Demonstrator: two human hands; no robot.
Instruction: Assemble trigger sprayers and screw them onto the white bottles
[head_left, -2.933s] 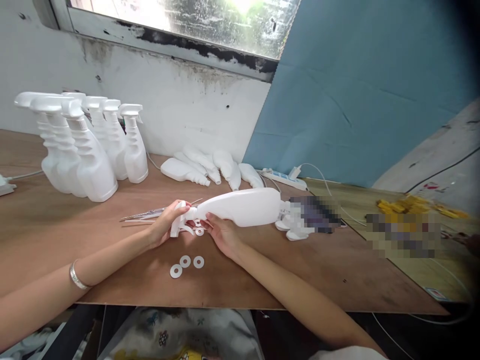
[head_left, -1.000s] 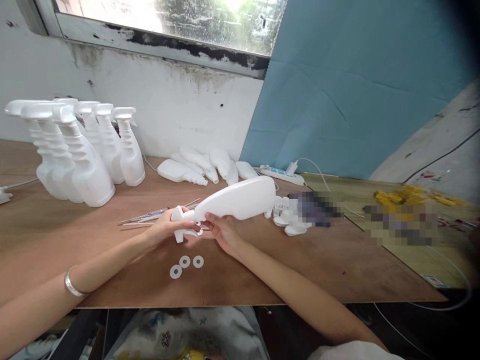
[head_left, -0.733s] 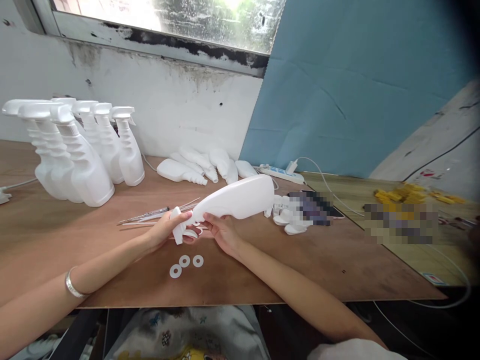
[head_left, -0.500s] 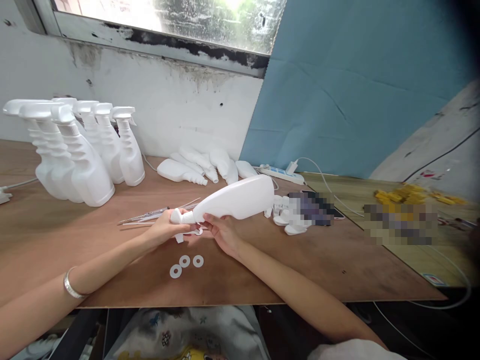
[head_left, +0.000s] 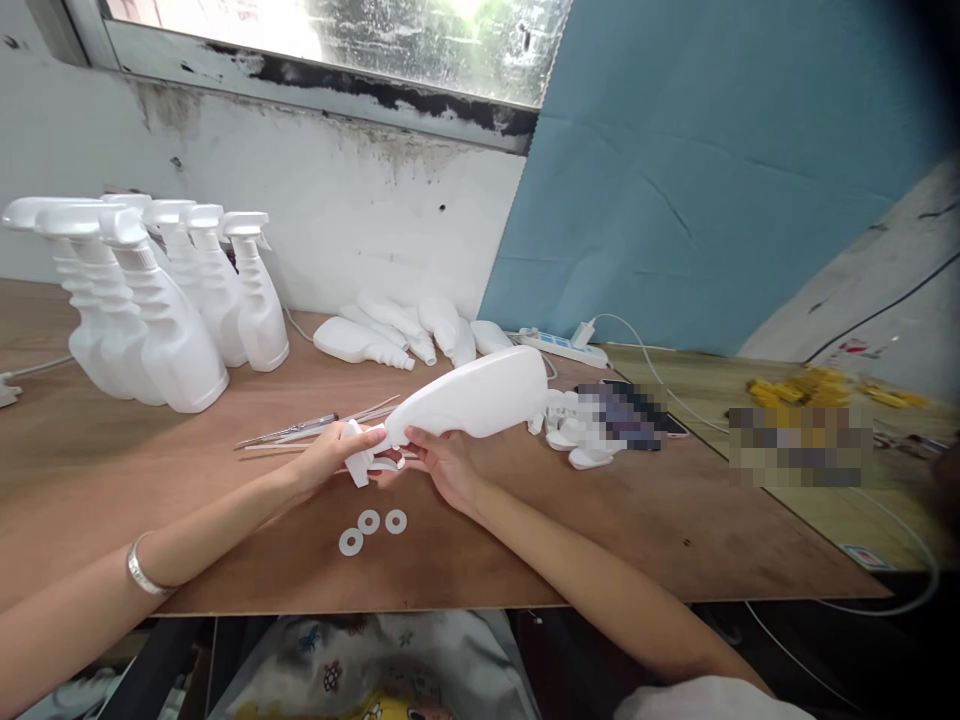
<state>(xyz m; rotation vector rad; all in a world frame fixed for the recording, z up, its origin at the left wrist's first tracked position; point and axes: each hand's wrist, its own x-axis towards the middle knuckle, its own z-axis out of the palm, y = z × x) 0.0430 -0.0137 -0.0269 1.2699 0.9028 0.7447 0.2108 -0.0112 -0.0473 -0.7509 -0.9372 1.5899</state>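
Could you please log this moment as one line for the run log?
left hand: grips trigger head | right hand: holds bottle neck | washers: on table

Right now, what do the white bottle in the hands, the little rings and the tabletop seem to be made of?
The bottle looks like matte white plastic: smooth, moulded, opaque. The rings seem to be thin flat plastic or rubber washers; the picture cannot settle which. The tabletop looks like bare plywood, brown with visible grain and stains.
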